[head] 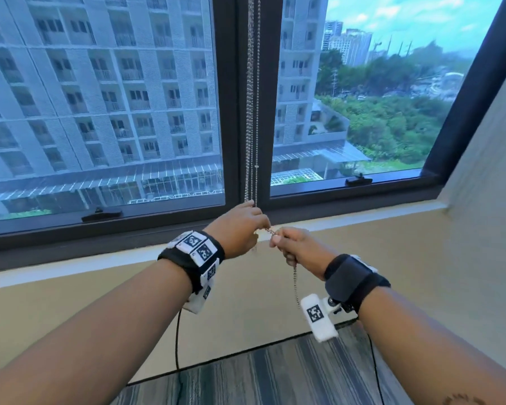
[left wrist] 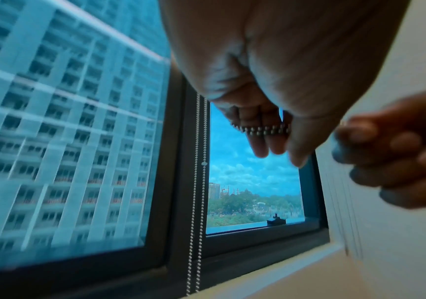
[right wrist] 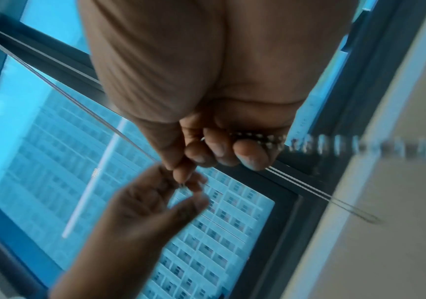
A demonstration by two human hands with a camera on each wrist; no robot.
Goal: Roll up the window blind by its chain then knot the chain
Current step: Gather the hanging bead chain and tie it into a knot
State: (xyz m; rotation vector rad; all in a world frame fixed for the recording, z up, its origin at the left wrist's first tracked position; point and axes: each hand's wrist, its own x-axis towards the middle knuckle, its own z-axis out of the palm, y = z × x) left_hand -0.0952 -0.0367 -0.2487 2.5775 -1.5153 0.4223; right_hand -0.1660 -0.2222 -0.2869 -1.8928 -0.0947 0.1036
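Note:
A silver bead chain point(head: 252, 106) hangs down the dark centre post of the window point(head: 100, 112). No blind shows over the glass. My left hand point(head: 240, 226) grips the chain at sill height, the beads point(left wrist: 263, 129) lying across its curled fingers. My right hand point(head: 295, 247) sits just right of it and pinches a short stretch of chain between the two hands. The chain point(right wrist: 258, 138) runs through its curled fingers, and the loose end point(head: 295, 285) dangles below. In the right wrist view the left hand point(right wrist: 155, 202) touches my right fingertips.
The window sill point(head: 362, 217) and a beige wall run below the glass. Two black window latches point(head: 101, 214) point(head: 358, 180) sit on the frame. Grey striped carpet point(head: 260, 372) lies below. A side wall point(head: 485, 141) closes in on the right.

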